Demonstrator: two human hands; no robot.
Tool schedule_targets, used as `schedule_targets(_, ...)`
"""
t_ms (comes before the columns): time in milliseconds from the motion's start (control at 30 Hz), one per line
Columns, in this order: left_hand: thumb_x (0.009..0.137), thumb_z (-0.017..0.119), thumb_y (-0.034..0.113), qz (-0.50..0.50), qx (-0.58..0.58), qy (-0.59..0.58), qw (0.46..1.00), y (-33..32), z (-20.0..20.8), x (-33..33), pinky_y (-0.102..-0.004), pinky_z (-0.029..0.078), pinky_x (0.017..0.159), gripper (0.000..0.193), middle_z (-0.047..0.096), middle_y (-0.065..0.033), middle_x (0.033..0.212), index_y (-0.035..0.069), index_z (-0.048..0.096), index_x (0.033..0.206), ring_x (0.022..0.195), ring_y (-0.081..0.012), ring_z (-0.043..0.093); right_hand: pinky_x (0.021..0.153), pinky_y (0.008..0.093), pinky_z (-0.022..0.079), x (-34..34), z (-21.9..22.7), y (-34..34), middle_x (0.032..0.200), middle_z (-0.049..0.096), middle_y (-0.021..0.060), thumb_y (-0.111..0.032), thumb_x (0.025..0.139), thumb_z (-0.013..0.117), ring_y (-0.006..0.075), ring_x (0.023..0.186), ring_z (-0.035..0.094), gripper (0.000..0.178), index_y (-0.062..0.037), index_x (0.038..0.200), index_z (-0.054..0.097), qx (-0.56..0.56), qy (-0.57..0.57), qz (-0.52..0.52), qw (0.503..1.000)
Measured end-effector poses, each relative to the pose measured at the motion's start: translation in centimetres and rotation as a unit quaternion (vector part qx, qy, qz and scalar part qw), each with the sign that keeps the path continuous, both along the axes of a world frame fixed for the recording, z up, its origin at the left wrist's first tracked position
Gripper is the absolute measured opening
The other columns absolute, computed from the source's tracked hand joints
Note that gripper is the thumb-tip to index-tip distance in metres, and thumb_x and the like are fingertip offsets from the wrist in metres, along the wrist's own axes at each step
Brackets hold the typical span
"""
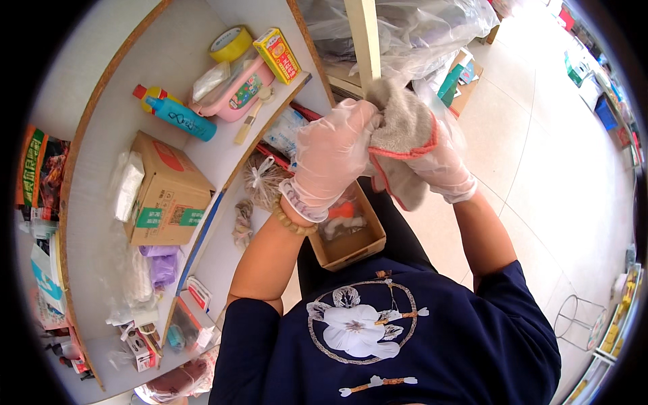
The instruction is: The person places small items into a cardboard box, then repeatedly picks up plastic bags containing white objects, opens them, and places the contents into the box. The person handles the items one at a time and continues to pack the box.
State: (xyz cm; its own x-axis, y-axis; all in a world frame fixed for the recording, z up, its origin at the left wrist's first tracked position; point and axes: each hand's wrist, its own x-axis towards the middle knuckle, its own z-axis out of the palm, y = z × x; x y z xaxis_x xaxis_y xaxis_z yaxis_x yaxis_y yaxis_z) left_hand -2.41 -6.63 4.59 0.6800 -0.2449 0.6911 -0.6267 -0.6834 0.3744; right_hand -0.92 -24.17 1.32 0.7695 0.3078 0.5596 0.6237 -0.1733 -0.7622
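A grey cloth (405, 135) with coral-red edging is bunched between my hands, its lower fold hanging down. My left hand (335, 145), in a thin see-through glove, is closed on the cloth's left side. On the other side my right hand (442, 162), gloved the same way, grips it; the cloth covers most of those fingers. The cloth's top lies against the lower part of a cream post (364, 47). Below my left wrist, an open cardboard box (351, 255) holds something orange and white in clear plastic.
On the left shelves are a yellow tape roll (230, 44), a pink container (226, 101), a blue bottle (181, 118), a brush (248, 125) and a brown carton (169, 192). Clear plastic sheeting (432, 30) lies beyond the post. Pale floor tiles (513, 135) extend rightward, with a wire stand (579, 322).
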Motion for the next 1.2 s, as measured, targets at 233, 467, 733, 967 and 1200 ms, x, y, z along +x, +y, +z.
schedule_targets(233, 0.086, 0.059, 0.003, 0.009, -0.013, 0.012, 1.000, 0.4, -0.5, 0.0, -0.0328, 0.046, 0.061, 0.001, 0.060, -0.0130, 0.078, 0.002, 0.058, 0.087, 0.070, -0.0305, 0.059, 0.071, 0.0363, 0.050, 0.8, -0.3, 0.0, 0.088, 0.066, 0.0181, -0.026, 0.079, 0.067, 0.0342, 0.083, 0.064, 0.035, -0.0038, 0.106, 0.062, -0.096, 0.088, -0.021, 0.991)
schedule_targets(467, 0.087, 0.058, 0.010, 0.037, -0.084, -0.022, 0.996, 2.3, -0.9, 0.7, -0.0362, 0.045, 0.056, 0.002, 0.058, -0.0104, 0.077, 0.009, 0.060, 0.087, 0.065, -0.0322, 0.057, 0.074, 0.0370, 0.050, 0.5, -1.0, -1.8, 0.090, 0.066, 0.0158, -0.029, 0.078, 0.069, 0.0336, 0.083, 0.063, 0.040, -0.0058, 0.109, 0.061, -0.143, 0.093, -0.035, 0.985)
schedule_targets(733, 0.098, 0.047, 0.013, 0.038, -0.430, 0.055, 0.900, 5.0, 2.0, 0.9, -0.0243, 0.044, 0.062, 0.018, 0.059, -0.0005, 0.080, 0.004, 0.059, 0.089, 0.072, -0.0081, 0.054, 0.086, 0.0295, 0.048, 1.3, -5.3, -7.3, 0.108, 0.061, 0.0039, -0.017, 0.078, 0.072, 0.0130, 0.096, 0.057, 0.047, -0.0020, 0.119, 0.056, 0.106, 0.268, -0.027, 0.957)
schedule_targets(967, 0.099, 0.046, 0.020, 0.026, -0.536, 0.134, 0.833, 0.8, -0.7, 1.3, -0.0224, 0.043, 0.062, 0.022, 0.057, 0.0009, 0.076, 0.005, 0.057, 0.088, 0.067, -0.0061, 0.048, 0.109, 0.0340, 0.030, 2.2, -7.9, -2.9, 0.143, 0.038, 0.0089, -0.016, 0.076, 0.075, 0.0194, 0.128, 0.039, 0.084, -0.0030, 0.144, 0.028, 0.295, 0.240, 0.115, 0.918)
schedule_targets(1200, 0.098, 0.049, 0.027, -0.028, -0.546, 0.227, 0.806, -0.1, -3.3, 0.5, -0.0260, 0.048, 0.074, 0.027, 0.062, -0.0027, 0.086, 0.002, 0.061, 0.099, 0.078, -0.0112, 0.058, 0.082, 0.0295, 0.047, 0.7, -3.9, 2.4, 0.101, 0.059, 0.0059, -0.013, 0.082, 0.070, 0.0170, 0.094, 0.056, 0.030, -0.0019, 0.107, 0.059, 0.240, 0.160, -0.055, 0.956)
